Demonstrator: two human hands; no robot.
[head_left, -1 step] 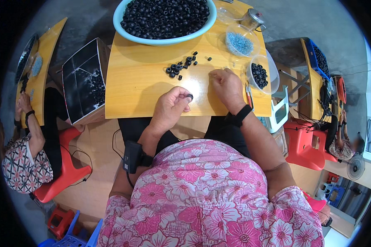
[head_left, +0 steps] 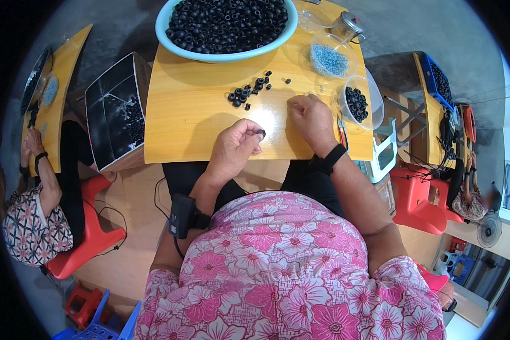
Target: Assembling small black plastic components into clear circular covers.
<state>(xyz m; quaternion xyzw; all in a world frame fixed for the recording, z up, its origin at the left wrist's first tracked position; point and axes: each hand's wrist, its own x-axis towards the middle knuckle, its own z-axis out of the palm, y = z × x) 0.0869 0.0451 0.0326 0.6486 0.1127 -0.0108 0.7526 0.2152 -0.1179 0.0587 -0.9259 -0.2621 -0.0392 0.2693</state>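
Observation:
Over the near part of the yellow table [head_left: 192, 102], my left hand [head_left: 234, 148] pinches a small black ring-shaped part [head_left: 260, 133] between thumb and fingertips. My right hand [head_left: 314, 122] rests on the tabletop to the right with its fingers curled together; whatever they hold, if anything, is hidden. Just beyond its knuckles lie a few tiny clear pieces [head_left: 321, 89]. A loose cluster of black ring-shaped parts [head_left: 247, 92] is spread ahead of both hands, one small black part [head_left: 288, 81] lying apart from it.
A pale blue basin [head_left: 163, 31] heaped with black parts stands at the far edge. On the right are a tub of bluish beads [head_left: 330, 59], a tub of black parts [head_left: 356, 105], a metal cup [head_left: 348, 25] and a slim red-handled tool [head_left: 343, 135]. People work at side tables.

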